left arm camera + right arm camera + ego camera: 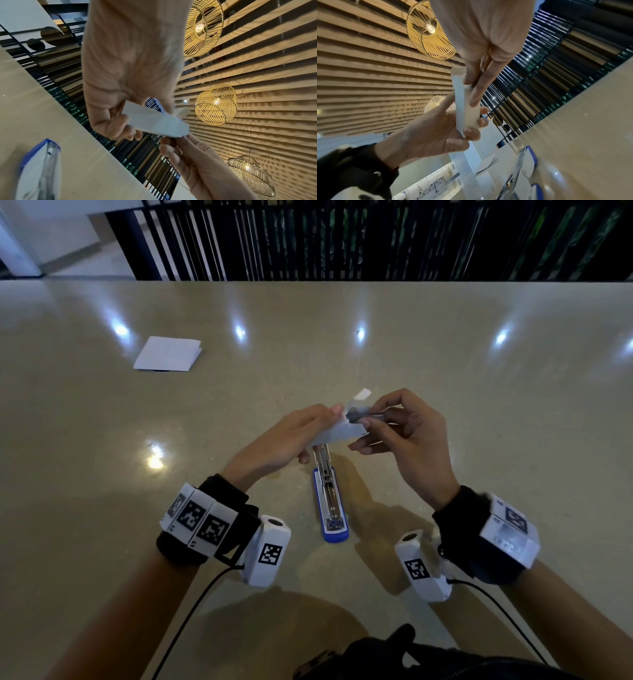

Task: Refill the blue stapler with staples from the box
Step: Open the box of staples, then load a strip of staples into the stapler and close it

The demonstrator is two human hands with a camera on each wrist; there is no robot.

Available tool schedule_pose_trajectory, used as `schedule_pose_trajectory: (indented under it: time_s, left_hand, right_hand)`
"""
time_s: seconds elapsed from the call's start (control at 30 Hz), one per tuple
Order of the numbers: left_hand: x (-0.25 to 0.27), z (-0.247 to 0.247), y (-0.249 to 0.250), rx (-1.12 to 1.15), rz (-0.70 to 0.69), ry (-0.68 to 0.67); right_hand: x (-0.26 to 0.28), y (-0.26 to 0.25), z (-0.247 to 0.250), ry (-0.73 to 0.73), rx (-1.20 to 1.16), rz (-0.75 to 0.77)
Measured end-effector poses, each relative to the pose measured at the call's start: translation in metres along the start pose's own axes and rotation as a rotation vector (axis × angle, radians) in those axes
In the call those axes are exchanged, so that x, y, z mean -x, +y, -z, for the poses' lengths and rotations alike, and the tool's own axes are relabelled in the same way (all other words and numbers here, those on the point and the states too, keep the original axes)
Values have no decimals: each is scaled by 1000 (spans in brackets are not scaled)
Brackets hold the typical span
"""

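Observation:
The blue stapler (331, 503) lies opened flat on the table, its metal staple channel facing up, just below both hands. My left hand (320, 428) grips a small white staple box (337, 433) above the stapler's far end. The box's end flap (362, 394) stands open. My right hand (370, 416) pinches a grey strip of staples (364, 415) at the box's open mouth between thumb and forefinger. In the left wrist view the box (154, 121) sits in my left hand's curled fingers (118, 125). In the right wrist view my right fingertips (475, 86) lie on the box (467, 108).
A folded white paper (168, 354) lies at the far left of the glossy beige table (479, 405). A dark slatted railing (376, 237) runs along the table's far edge. Wrist camera cables trail toward my body.

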State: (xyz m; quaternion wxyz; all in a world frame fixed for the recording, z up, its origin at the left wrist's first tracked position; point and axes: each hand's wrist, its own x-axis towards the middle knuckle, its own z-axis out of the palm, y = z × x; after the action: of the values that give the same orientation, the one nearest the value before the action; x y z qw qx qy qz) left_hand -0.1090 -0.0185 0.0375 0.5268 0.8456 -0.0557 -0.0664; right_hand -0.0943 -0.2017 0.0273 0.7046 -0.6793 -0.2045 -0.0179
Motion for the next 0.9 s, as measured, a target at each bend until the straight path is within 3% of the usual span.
schedule_pose_trajectory:
  time_s: [0.1, 0.17, 0.27, 0.47, 0.67, 0.77, 0.9]
  left_hand:
    - [4, 1, -2, -48, -40, -150]
    - [5, 0, -3, -30, -70, -180]
    - [4, -4, -3, -19, -104, -127]
    - [-1, -6, -14, 118, 0, -55]
    - [-1, -4, -15, 376, -65, 287]
    - [1, -3, -6, 304, -140, 252]
    - [0, -3, -6, 222, -137, 166]
  right_hand:
    - [-2, -3, 3, -2, 113, 88]
    - [-4, -6, 4, -18, 137, 143]
    - [-6, -8, 5, -40, 152, 182]
    - [-9, -10, 11, 29, 92, 121]
    - [-8, -5, 13, -4, 124, 73]
    - [-8, -3, 12, -81, 161, 44]
    - [-8, -4, 12, -119, 122, 24]
